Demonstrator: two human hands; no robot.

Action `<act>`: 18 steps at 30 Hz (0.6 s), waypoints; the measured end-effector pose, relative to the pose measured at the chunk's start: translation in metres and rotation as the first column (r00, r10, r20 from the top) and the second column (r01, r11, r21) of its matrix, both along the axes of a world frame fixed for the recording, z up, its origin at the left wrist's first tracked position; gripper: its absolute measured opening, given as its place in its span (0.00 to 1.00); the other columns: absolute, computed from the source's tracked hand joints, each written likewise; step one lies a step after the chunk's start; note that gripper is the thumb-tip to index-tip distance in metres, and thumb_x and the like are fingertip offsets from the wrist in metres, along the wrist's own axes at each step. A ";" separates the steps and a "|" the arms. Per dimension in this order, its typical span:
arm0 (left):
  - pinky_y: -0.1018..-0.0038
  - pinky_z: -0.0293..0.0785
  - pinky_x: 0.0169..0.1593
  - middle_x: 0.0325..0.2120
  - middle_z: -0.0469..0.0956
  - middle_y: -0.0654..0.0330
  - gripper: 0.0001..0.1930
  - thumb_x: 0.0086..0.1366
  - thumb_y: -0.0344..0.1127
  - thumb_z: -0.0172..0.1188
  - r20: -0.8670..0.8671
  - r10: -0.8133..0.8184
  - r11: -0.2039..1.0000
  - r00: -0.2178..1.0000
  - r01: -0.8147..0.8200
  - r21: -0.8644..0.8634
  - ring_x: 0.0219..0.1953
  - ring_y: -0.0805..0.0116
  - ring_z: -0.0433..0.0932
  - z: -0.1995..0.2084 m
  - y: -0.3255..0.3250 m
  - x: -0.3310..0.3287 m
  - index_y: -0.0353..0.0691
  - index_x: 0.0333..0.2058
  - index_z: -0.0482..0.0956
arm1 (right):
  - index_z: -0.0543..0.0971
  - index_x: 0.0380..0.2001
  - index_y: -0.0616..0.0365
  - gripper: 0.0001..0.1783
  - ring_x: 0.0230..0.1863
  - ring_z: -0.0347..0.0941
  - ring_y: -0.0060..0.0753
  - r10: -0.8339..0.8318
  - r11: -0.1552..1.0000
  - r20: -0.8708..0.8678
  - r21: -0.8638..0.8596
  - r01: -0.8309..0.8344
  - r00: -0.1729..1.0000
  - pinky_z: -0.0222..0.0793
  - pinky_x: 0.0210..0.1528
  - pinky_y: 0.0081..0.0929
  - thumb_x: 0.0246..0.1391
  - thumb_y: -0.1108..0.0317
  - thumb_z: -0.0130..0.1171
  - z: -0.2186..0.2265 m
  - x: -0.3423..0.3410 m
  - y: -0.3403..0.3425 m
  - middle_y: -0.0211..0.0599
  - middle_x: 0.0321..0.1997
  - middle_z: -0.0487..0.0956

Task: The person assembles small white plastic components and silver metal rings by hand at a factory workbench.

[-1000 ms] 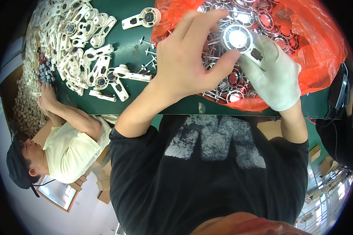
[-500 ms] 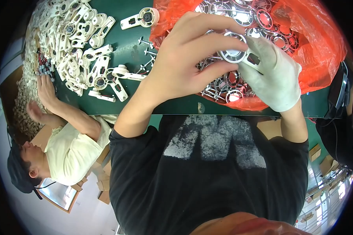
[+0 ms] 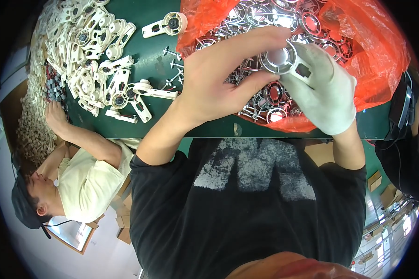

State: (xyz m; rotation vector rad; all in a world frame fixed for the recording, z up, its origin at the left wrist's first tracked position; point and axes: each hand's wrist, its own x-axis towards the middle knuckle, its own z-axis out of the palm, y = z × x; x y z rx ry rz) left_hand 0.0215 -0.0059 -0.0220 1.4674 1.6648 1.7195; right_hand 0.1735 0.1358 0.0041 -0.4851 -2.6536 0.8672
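Observation:
A small white handheld fan [image 3: 303,70] with a silver ring cover [image 3: 278,57] is held above an open red plastic bag [image 3: 375,76]. My right hand [image 3: 323,90], in a white glove, is closed round the fan's handle. With thumb and forefinger my bare left hand [image 3: 214,81] pinches the ring's rim from the left; its other fingers are mostly hidden. Beneath both hands, the bag holds many shiny silver ring covers [image 3: 260,15] and thin metal pieces.
White fan bodies [image 3: 100,63] are heaped on the green table [image 3: 219,130] to the left. One fan body [image 3: 167,24] lies apart near the bag, above small silver pieces [image 3: 172,52]. At far left a co-worker's hand [image 3: 56,118] rests beside small parts. A dark cabled object [image 3: 402,107] is at right.
My left hand has lowered slightly, its forefinger shifting along the ring's top. The fan has tilted a little, showing more of its ring face. The co-worker's hands have moved lower.

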 end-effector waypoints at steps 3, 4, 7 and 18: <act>0.62 0.79 0.58 0.52 0.80 0.41 0.27 0.54 0.14 0.67 -0.159 -0.222 0.973 0.962 0.228 0.023 0.57 0.49 0.79 0.004 -0.002 -0.009 0.29 0.55 0.75 | 0.76 0.50 0.64 0.19 0.31 0.74 0.24 0.126 0.810 0.163 -0.587 -0.006 0.979 0.72 0.37 0.24 0.55 0.68 0.60 0.026 -0.001 0.007 0.34 0.31 0.79; 0.60 0.80 0.56 0.50 0.81 0.40 0.28 0.53 0.14 0.66 -0.226 -0.212 0.969 0.951 0.235 0.079 0.55 0.44 0.80 0.002 -0.001 -0.008 0.30 0.55 0.75 | 0.78 0.47 0.61 0.18 0.30 0.74 0.23 0.187 0.728 0.174 -0.686 -0.018 0.967 0.71 0.34 0.25 0.56 0.64 0.62 0.028 0.000 0.012 0.34 0.28 0.79; 0.55 0.78 0.58 0.48 0.81 0.38 0.29 0.54 0.14 0.63 -0.329 -0.247 0.925 0.912 0.322 0.200 0.57 0.39 0.78 0.000 0.007 -0.004 0.31 0.56 0.74 | 0.81 0.42 0.60 0.16 0.27 0.71 0.19 0.300 0.555 0.269 -0.830 0.061 0.915 0.68 0.31 0.27 0.59 0.58 0.63 0.022 0.004 0.017 0.31 0.25 0.77; 0.65 0.80 0.52 0.49 0.81 0.40 0.22 0.62 0.39 0.71 0.191 -0.346 0.938 0.919 0.335 0.090 0.49 0.53 0.83 -0.001 0.004 0.005 0.25 0.47 0.81 | 0.81 0.39 0.51 0.14 0.23 0.79 0.39 0.301 0.952 -0.002 0.050 -0.301 0.954 0.75 0.24 0.36 0.47 0.63 0.68 -0.012 0.008 -0.002 0.33 0.21 0.78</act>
